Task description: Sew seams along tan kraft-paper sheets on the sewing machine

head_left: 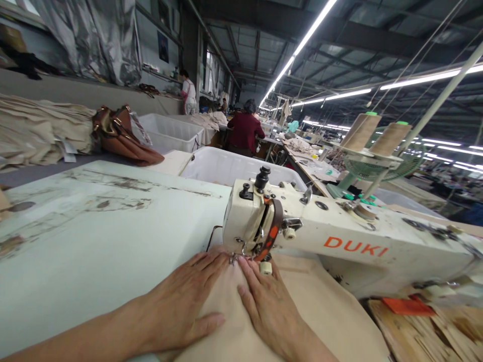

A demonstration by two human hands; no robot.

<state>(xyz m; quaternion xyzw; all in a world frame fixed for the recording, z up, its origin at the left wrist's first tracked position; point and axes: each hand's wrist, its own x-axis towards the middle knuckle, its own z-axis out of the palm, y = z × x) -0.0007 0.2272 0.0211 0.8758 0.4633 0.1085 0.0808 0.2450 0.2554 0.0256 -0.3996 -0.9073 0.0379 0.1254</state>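
A cream sewing machine marked DUKI stands on a pale green table. Beige fabric passes beneath its presser foot and spreads toward the front edge. On the fabric's left side, just left of the foot, my left hand lies flat with its thumb apart. My right hand rests flat on the cloth just right of the foot, fingers stretched forward. Both hands press on the cloth without gripping it, fingertips close to the foot.
Behind the machine is a white plastic bin. A brown bag sits beside stacked beige fabric at the left. Two thread cones stand at the right. A person in dark red sits farther back.
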